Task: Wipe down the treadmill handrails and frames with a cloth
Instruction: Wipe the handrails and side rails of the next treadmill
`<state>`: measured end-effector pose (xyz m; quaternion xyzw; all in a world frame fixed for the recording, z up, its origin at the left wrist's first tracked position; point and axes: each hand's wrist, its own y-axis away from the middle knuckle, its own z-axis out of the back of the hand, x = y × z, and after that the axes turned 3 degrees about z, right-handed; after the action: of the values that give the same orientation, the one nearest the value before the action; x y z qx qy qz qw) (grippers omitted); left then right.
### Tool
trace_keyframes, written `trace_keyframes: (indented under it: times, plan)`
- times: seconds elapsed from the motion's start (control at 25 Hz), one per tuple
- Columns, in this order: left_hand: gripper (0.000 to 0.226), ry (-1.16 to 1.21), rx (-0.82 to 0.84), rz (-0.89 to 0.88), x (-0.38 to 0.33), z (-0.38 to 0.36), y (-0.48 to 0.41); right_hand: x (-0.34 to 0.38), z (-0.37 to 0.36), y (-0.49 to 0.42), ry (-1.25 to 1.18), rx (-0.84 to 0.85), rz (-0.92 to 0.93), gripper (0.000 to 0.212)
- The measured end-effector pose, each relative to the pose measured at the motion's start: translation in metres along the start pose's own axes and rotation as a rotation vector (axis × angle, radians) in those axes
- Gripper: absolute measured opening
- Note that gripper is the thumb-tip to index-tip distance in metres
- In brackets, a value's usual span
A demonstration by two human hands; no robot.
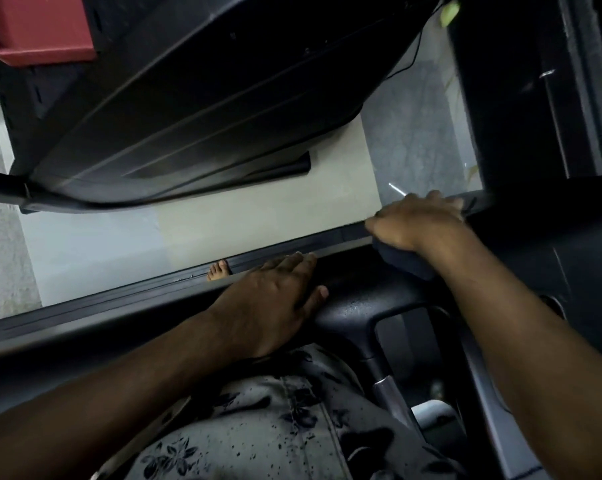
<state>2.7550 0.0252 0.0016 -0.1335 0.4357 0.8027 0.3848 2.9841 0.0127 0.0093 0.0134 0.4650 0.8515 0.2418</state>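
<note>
A long black treadmill handrail (126, 299) runs diagonally from lower left to upper right. My left hand (275, 296) rests flat on it with straight fingers, beside the curved black console frame (355, 317). My right hand (417, 220) is farther up the same rail, fingers curled over the rail's top. A dark cloth (407, 261) bunches out from under its palm, pressed against the rail.
A second black treadmill (188, 109) stands across a pale floor strip (223, 220). A red block (32, 26) sits at top left. My bare foot (219, 270) shows behind the rail. Floral patterned clothing (258, 427) fills the bottom. A dark upright (521, 98) stands at right.
</note>
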Motion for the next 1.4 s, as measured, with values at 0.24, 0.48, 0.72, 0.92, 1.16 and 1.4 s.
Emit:
trace_keyframes:
  times: [0.24, 0.48, 0.72, 0.92, 1.16, 1.4]
  plan:
    - [0.065, 0.021, -0.023, -0.023, -0.017, 0.004, -0.016, -0.020, 0.000, -0.008, -0.055, -0.022, 0.076, 0.055]
    - [0.063, 0.019, -0.041, -0.046, -0.032, 0.006, -0.030, -0.033, -0.010, -0.009, -0.056, -0.048, 0.238, 0.053]
    - [0.062, 0.040, -0.012, -0.055, -0.043, 0.007, -0.043, -0.034, -0.019, -0.001, -0.013, -0.094, 0.288, 0.051]
    - [0.062, 0.036, 0.017, -0.076, -0.052, 0.008, -0.054, -0.069, 0.002, -0.026, -0.018, -0.026, 0.045, 0.052]
    - [0.063, 0.040, -0.003, -0.108, -0.064, 0.004, -0.068, -0.087, 0.009, -0.033, -0.045, -0.012, -0.053, 0.051]
    - [0.064, 0.053, -0.001, -0.136, -0.074, 0.003, -0.083, -0.110, 0.004, -0.035, -0.063, -0.038, 0.057, 0.057]
